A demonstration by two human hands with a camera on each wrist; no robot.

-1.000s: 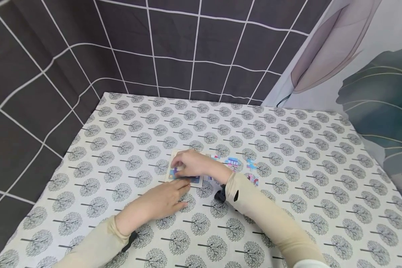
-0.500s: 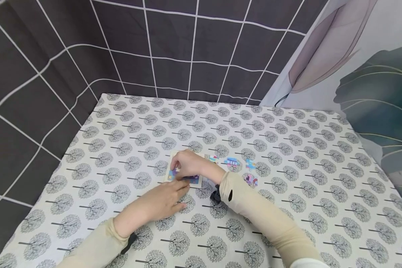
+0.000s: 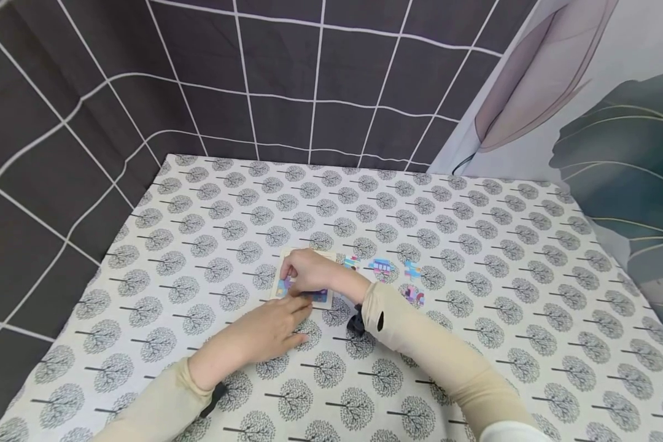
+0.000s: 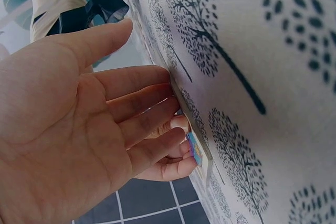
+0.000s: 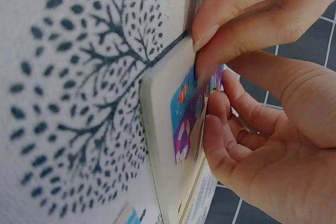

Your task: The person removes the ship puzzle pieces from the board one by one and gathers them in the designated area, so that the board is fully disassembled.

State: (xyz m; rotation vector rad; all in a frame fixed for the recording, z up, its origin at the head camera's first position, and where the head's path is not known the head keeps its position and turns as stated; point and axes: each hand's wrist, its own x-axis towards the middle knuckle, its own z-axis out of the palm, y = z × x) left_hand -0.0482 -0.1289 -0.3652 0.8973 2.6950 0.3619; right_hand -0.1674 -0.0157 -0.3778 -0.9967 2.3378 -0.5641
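Note:
A small jigsaw board [image 3: 323, 306] with a pale frame lies on the cloth, blue and purple picture pieces set inside it. Over it my right hand [image 3: 310, 270] has its fingers curled, pinching a jigsaw piece [image 5: 217, 79] against the board's surface; most of that piece is hidden by fingers. My left hand [image 3: 262, 331] lies at the near edge, its fingers fairly straight and the fingertips touching the frame. In the left wrist view, the left palm [image 4: 58, 114] faces the camera and the board's edge [image 4: 208, 170] shows beyond the fingers.
Right of the board lie several loose jigsaw pieces: a striped one [image 3: 352, 262], one with a bus-like picture [image 3: 382, 266], a blue one [image 3: 412, 269] and a pink one [image 3: 414, 295]. The tree-print tablecloth [image 3: 475, 344] meets a dark grid curtain [image 3: 282, 123] at the back.
The right hand has shifted slightly over the board, fingers still on the piece. The left hand stays at the near edge. The loose pieces stay put while the view shifts a little.

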